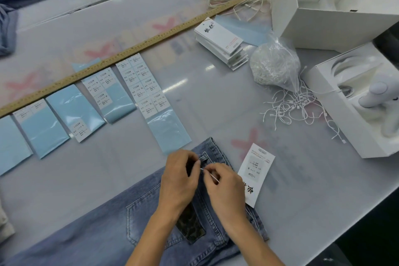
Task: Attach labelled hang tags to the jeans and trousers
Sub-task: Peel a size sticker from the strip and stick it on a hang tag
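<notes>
Here, from my head camera, the jeans (121, 218) lie flat on the table (216, 101), their long axis running from lower left up to the waistband at right. My left hand (179, 181) and right hand (226, 190) meet over the waistband, both pinching a thin white string (212, 176). The hang tag (255, 174) lies just right of the jeans, touching them. Beyond the jeans, a clear bag (274, 65) holds white strings; an open white box (364, 101) holds a white device (375, 97).

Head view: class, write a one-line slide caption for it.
Both hands pinch a white string at the jeans waistband, a hang tag lying beside.
</notes>
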### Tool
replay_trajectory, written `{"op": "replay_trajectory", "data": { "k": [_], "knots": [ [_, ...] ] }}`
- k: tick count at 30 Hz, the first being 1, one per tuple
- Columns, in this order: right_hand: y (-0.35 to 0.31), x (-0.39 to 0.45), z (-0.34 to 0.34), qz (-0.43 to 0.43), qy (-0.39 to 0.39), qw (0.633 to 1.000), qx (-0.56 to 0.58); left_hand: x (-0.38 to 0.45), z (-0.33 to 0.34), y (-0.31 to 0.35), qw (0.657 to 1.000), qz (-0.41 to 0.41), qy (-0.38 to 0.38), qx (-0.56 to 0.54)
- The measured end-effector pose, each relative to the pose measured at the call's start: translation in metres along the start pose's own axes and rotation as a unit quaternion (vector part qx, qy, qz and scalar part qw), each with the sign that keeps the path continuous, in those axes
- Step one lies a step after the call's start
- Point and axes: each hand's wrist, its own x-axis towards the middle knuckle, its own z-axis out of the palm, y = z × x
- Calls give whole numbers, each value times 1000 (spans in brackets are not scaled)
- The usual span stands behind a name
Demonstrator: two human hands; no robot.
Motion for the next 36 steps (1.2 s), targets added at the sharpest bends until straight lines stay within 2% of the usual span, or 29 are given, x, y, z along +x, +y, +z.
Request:
{"op": "replay_trajectory", "data": {
  "k": [5, 9, 13, 15, 18, 23, 25, 27, 31, 32, 34, 36],
  "knots": [
    [-8, -1, 13, 75, 41, 996, 37, 4, -9, -9, 988, -62, -50, -134],
    [-13, 1, 19, 126, 17, 985, 120, 15, -25, -18, 957, -127, -80, -247],
    [-8, 3, 18, 132, -1, 982, 138, 28, -33, -23, 967, -91, -162, -174],
    [-7, 4, 18, 137, -1, 981, 138, 34, -34, -22, 973, -64, -179, -129],
    [-10, 4, 19, 144, 6, 981, 133, 39, -31, -22, 987, -11, -149, -61],
    [-13, 8, 15, 142, 0, 983, 119, 29, -22, -22, 994, 38, -84, -56],
    [-16, 11, 7, 118, -37, 988, 93, 24, -20, -23, 994, 15, -68, -81],
    [-20, 8, -4, 50, -58, 996, 35, 21, -18, -22, 982, -59, -56, -171],
    [-11, -4, -31, -171, 29, 984, -46, 18, -20, -28, 923, -164, 18, -347],
    [-3, -7, -37, -190, 37, 979, -60, 19, -22, -30, 907, -179, 32, -380],
    [13, -11, -44, -174, 20, 980, -93, 20, -24, -33, 879, -205, 55, -427],
    [27, -15, -44, -157, -9, 981, -117, 21, -26, -33, 866, -209, 65, -450]
  ]
}}
